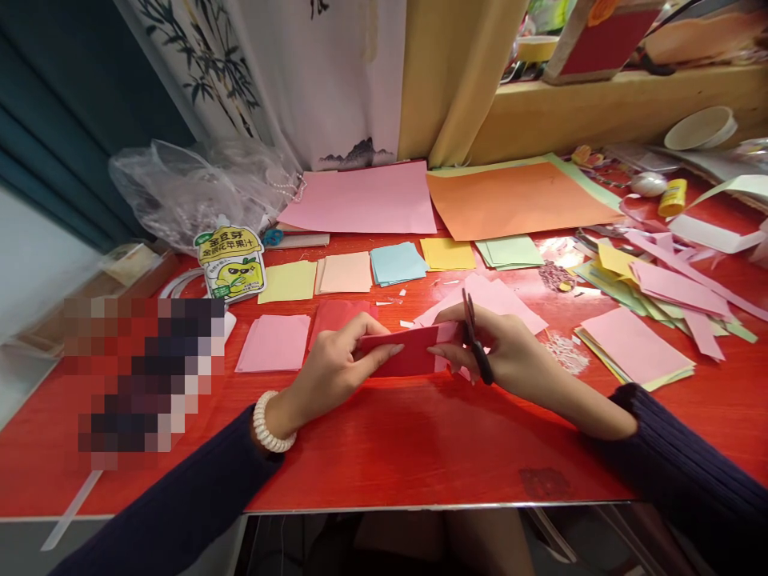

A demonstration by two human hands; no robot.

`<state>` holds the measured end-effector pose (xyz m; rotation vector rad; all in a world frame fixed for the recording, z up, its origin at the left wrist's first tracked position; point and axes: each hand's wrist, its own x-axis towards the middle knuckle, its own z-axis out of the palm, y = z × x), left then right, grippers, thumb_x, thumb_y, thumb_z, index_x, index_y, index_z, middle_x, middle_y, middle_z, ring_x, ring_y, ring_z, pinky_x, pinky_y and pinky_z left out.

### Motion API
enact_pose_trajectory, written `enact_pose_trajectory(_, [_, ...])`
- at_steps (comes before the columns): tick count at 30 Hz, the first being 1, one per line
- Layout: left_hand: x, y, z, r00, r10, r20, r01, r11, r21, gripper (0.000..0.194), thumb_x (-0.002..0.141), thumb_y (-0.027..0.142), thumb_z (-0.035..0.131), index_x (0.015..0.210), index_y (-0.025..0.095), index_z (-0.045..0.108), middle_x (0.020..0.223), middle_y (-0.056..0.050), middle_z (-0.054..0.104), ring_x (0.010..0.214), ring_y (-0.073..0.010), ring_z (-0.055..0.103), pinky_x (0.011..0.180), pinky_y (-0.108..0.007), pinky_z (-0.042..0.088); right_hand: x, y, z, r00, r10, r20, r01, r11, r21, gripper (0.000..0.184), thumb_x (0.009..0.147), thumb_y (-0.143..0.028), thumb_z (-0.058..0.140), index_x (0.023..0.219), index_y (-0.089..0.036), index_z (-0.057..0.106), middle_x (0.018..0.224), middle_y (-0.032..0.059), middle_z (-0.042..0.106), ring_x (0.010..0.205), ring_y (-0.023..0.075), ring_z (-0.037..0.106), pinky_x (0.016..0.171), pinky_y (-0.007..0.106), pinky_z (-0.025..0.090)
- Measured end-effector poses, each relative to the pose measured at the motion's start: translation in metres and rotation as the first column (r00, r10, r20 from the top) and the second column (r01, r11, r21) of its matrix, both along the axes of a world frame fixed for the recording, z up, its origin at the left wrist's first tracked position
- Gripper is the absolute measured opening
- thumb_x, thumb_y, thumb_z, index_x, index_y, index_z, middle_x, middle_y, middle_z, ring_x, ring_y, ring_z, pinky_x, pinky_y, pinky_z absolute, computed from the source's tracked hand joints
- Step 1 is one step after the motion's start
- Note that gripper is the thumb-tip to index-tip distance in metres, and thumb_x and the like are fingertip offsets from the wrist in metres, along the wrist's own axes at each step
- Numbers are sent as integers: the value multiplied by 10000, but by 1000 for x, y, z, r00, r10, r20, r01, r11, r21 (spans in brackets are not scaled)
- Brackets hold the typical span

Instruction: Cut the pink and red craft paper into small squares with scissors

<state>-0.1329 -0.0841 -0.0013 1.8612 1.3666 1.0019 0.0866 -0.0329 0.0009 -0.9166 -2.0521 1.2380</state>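
Note:
My left hand (339, 360) pinches the left end of a folded red paper (408, 352), held just above the red table (384, 456). My right hand (504, 352) grips the paper's right end, and black scissors (475, 336) hang on its fingers, blades pointing up and away. A white bead bracelet (267, 424) circles my left wrist. Under the hands lie a red sheet (336, 314) and a pink sheet (498, 298).
Small stacks of pink (274, 342), yellow (289, 282), peach (346, 273), blue (397, 262) and green (510, 251) paper lie in a row behind. Large pink (363, 198) and orange (516, 198) sheets lie at the back. Paper strips (666, 284), a juice pouch (231, 262) and a plastic bag (180, 188) flank them.

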Motion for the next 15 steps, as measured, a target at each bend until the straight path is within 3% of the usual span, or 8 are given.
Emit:
enact_pose_trajectory(3, [0, 0, -1, 999, 27, 26, -27, 999, -20, 202, 846, 355, 580, 780, 178, 508, 625, 31, 599, 494, -68, 527, 432, -173, 408, -1, -1, 2, 998, -15, -59, 6, 989, -149, 266, 815, -324, 634, 1010, -197, 505, 644, -32, 572, 447, 86, 490, 426, 245, 411])
enact_pose_trajectory(5, [-1, 0, -2, 998, 35, -44, -33, 999, 41, 189, 851, 337, 576, 776, 176, 514, 602, 39, 580, 461, -55, 488, 416, -169, 382, -2, -1, 2, 997, -33, -71, 19, 982, -190, 263, 809, -329, 639, 996, -199, 508, 636, -34, 577, 441, 86, 499, 417, 241, 407])
enact_pose_trajectory(9, [-1, 1, -3, 973, -9, -229, 56, 978, 203, 126, 868, 275, 554, 813, 164, 532, 615, 41, 587, 416, -34, 428, 405, -170, 349, -3, -1, 1, 999, -22, -43, 16, 992, -129, 246, 792, -320, 653, 965, -197, 529, 659, -20, 602, 485, 95, 537, 461, 250, 429])
enact_pose_trajectory(15, [-1, 1, -3, 961, -23, -275, 101, 957, 274, 96, 859, 248, 564, 847, 160, 529, 681, 35, 614, 393, -14, 396, 382, -152, 331, -3, -1, 1, 1000, -6, -10, 5, 997, -71, 238, 802, -353, 639, 954, -210, 524, 669, -14, 603, 512, 104, 544, 478, 256, 434])
